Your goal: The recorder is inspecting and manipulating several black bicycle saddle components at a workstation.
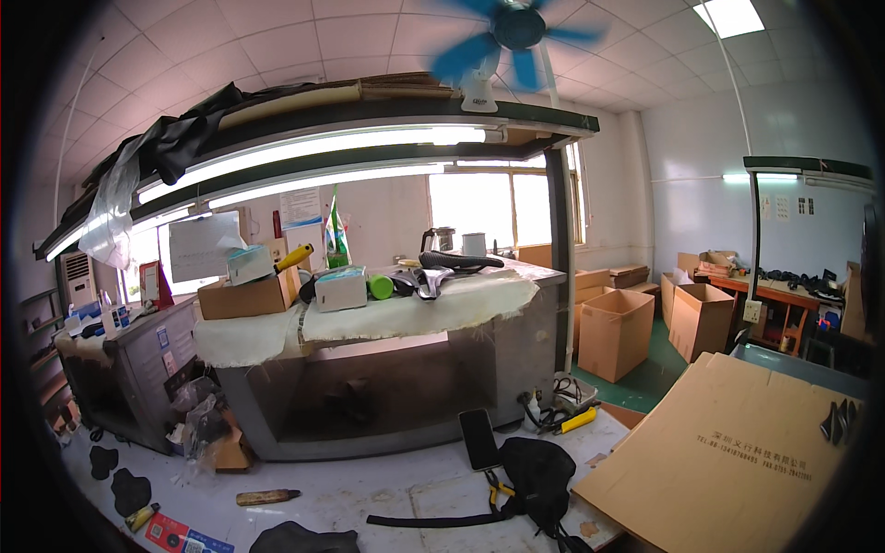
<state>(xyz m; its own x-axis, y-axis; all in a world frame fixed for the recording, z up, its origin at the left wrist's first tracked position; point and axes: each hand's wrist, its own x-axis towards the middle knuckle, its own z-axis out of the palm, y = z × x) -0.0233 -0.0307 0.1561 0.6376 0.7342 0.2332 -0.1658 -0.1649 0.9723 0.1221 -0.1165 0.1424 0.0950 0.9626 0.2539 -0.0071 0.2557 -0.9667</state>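
Observation:
Neither of my hands shows in the head view. On the pale workbench [323,461] lies a black smartphone [477,439], with a crumpled black fabric bag [537,484] to its right and a black strap [433,522] stretching leftward. Yellow-handled pliers [499,490] rest against the bag. Farther left is a wooden-handled tool [268,497], its kind hard to make out. A flat dark piece [304,538] is cut off by the lower edge. Several other dark flat pieces [131,492] lie at the left, beside a short yellowish handle [142,516].
A metal cabinet [521,350] stands behind the bench, bearing a black bicycle saddle [461,261], a small white box [341,290] and a cardboard box [241,300]. Lit tubes [313,157] hang above. Flat cardboard [701,461] covers the right side. Open cartons [616,334] stand beyond.

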